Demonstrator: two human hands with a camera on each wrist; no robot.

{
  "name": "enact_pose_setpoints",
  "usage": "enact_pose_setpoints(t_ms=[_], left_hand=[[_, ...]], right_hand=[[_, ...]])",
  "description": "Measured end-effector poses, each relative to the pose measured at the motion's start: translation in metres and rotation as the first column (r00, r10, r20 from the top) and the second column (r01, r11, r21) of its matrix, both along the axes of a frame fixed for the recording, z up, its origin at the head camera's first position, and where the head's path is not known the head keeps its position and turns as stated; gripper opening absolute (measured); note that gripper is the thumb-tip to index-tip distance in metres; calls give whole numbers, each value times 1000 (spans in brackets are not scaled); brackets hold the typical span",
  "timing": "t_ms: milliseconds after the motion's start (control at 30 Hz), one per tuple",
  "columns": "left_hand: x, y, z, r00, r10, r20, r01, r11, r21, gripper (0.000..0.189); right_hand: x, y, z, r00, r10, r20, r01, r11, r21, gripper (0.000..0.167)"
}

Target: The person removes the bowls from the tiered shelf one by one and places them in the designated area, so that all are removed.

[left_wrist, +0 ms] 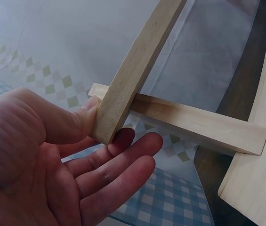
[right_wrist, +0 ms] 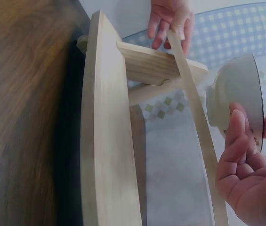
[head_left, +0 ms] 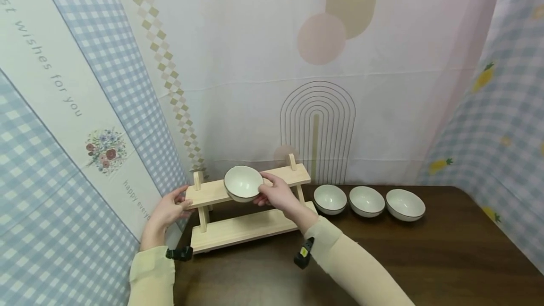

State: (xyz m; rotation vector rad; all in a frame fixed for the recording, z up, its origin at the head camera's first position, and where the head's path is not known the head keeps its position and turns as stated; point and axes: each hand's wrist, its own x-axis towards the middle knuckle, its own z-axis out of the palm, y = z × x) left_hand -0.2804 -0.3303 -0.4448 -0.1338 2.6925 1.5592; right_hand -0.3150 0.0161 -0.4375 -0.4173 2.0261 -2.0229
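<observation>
A white bowl with a dark rim is pinched at its right side by my right hand, thumb at the rim and fingers underneath. In the right wrist view the bowl is tilted beside the upper board; whether its foot touches the board I cannot tell. The two-tier wooden shelf stands on the table at the left. My left hand grips the left end of its upper board, thumb on one face and index finger on the other, the remaining fingers loosely bent.
Three similar bowls stand in a row right of the shelf: a near one, a middle one and a far right one. They rest on the dark wooden table. Patterned cloths hang behind and at both sides.
</observation>
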Motion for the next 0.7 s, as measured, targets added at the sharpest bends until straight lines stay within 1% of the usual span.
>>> enact_pose_setpoints(t_ms=[167,400,533,700], left_hand=[[0,1,1,1000,3,8,-3,1000,5,67],[-1,-1,1,1000,12,10,-12,1000,4,66],[0,-1,2,1000,11,13,-11,1000,1,67],[0,-1,0,1000,8,12,-8,1000,-4,65]], right_hand=[[0,38,-9,999,-33,-8,33,999,5,65],[0,96,-16,991,-129,-31,130,990,56,70],[8,135,-22,983,-179,-32,181,979,92,69],[26,193,-34,973,-227,-33,229,962,145,70]])
